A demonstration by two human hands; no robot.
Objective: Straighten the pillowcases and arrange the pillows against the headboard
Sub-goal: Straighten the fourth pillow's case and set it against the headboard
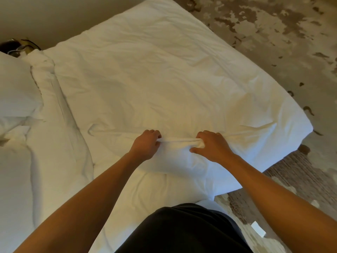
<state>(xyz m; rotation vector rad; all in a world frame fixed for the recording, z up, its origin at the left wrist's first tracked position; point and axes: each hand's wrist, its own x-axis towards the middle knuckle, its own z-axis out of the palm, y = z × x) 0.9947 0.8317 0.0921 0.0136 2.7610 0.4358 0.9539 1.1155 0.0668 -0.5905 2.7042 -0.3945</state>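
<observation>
A large white pillow in a wrinkled pillowcase [164,79] lies flat across the bed, its right corner overhanging the bed edge. My left hand [145,145] and my right hand [211,147] both pinch a raised fold of the pillowcase [178,142] near its close edge, a hand's width apart. A second white pillow [16,88] lies at the far left, partly cut off by the frame. A bunched white roll of bedding [45,73] lies between the two pillows.
White sheet [54,170] covers the bed to the left and below my arms. Patterned brown and beige carpet [273,33] fills the right side. A dark object [11,46] sits at the upper left by the beige wall. My dark trousers [182,229] show at the bottom.
</observation>
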